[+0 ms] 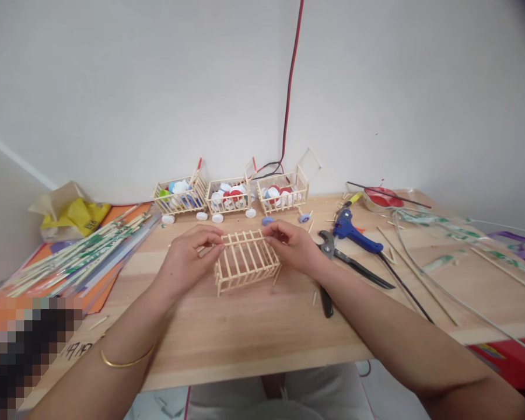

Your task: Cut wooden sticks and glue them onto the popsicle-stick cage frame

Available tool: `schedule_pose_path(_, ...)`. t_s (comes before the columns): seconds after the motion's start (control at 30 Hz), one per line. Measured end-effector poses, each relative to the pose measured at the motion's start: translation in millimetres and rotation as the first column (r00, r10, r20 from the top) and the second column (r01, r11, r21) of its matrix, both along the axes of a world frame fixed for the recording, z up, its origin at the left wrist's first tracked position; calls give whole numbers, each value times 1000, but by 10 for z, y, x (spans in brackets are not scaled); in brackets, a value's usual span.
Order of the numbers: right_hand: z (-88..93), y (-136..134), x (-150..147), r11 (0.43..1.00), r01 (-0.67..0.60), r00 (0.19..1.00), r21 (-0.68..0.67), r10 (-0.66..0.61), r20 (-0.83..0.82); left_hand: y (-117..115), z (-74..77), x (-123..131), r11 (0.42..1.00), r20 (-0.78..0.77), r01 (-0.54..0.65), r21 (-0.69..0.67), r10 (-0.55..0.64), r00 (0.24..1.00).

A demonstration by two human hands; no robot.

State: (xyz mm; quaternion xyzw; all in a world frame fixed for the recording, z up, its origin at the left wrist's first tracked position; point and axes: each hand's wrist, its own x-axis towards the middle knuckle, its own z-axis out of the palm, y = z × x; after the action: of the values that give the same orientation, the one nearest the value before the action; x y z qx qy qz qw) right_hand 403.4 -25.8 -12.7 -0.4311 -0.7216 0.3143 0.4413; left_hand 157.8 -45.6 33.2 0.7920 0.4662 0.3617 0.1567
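Note:
A small basket built of wooden sticks [246, 261] stands on the wooden table [254, 332] in front of me. My left hand [191, 254] pinches its far left top rail, fingers closed on the sticks. My right hand [292, 244] grips the far right top corner the same way. Both hands hold the basket steady on the tabletop.
Three finished stick carts filled with bottle caps [230, 195] line the wall. Pliers [332, 256] and a blue glue gun [352, 230] lie right of my hand. Wrapped chopsticks [83, 251] and coloured paper lie left. A red tape roll [380, 198] and long skewers are at right.

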Motion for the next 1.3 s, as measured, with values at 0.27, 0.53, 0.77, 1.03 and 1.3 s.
schedule_pose_path(0.27, 19, -9, 0, 1000, -9, 1000, 1, 9, 17, 22, -18, -24, 999, 21, -1, -37, 2, 1000)
schedule_pose_path(0.53, 21, -7, -3, 999, -9, 999, 47, 7, 41, 3, -20, -22, 999, 30, -14, -50, 16, 999)
schedule_pose_path(0.77, 4, 5, 4, 995, -13, 996, 94, 5, 84, 10, -25, -21, 997, 37, -22, -73, 25, 999)
schedule_pose_path(1.03, 43, -3, 11, 985, -31, 990, 169, 7, 143, 9, -22, -33, 995, 27, -13, -94, 16, 1000)
schedule_pose_path(1.3, 57, -2, 6, 977, -65, 989, 205, 35, 147, 26, -21, -30, 995, 17, -25, -102, 27, 999)
